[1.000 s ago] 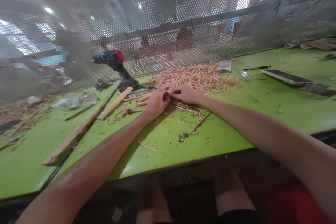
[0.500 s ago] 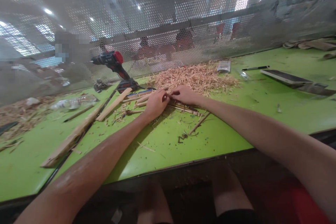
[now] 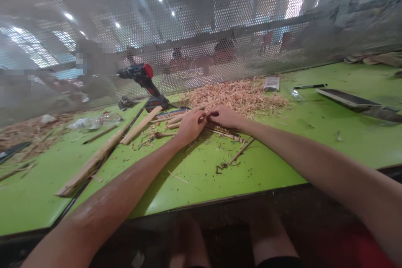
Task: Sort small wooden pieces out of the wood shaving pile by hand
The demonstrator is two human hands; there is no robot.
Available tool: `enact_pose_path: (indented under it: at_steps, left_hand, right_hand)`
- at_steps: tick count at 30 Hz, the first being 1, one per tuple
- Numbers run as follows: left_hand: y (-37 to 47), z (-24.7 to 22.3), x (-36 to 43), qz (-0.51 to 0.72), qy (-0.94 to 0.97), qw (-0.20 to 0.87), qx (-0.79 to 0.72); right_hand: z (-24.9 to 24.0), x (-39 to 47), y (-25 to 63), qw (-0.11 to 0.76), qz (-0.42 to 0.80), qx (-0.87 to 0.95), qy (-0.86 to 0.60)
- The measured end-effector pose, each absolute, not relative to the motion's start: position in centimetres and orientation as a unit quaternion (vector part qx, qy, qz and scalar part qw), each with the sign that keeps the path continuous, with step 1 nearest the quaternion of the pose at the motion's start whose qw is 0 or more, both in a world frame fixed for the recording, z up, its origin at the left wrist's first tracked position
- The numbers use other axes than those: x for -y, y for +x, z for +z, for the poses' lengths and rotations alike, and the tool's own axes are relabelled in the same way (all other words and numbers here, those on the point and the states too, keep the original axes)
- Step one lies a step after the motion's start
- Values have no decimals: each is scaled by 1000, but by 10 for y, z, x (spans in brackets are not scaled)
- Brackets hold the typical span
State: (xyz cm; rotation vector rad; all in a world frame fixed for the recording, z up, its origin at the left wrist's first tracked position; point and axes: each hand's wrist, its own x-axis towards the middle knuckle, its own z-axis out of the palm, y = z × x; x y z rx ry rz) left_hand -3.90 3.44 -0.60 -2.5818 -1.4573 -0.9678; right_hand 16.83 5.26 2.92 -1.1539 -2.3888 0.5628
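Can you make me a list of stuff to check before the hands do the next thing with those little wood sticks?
1. Both hands on the sticks: ok. The left hand and right hand meet over the thin wooden sticks.
2. Grip firm: cannot tell, the fingers hide it.
3. Drill away from the hands: ok, it stands behind them on the left.
4. Shavings pile off the sticks: ok, it lies behind.
5. Green table in front free of tools: ok, only scraps.
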Motion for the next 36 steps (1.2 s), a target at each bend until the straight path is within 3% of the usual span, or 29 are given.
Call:
enact_pose_path:
  at_steps: [36]
  left_hand:
    - [-39, -10, -40, -315, -814, 3, 487]
  right_hand:
    - [26, -56, 169, 212, 198, 863, -413]
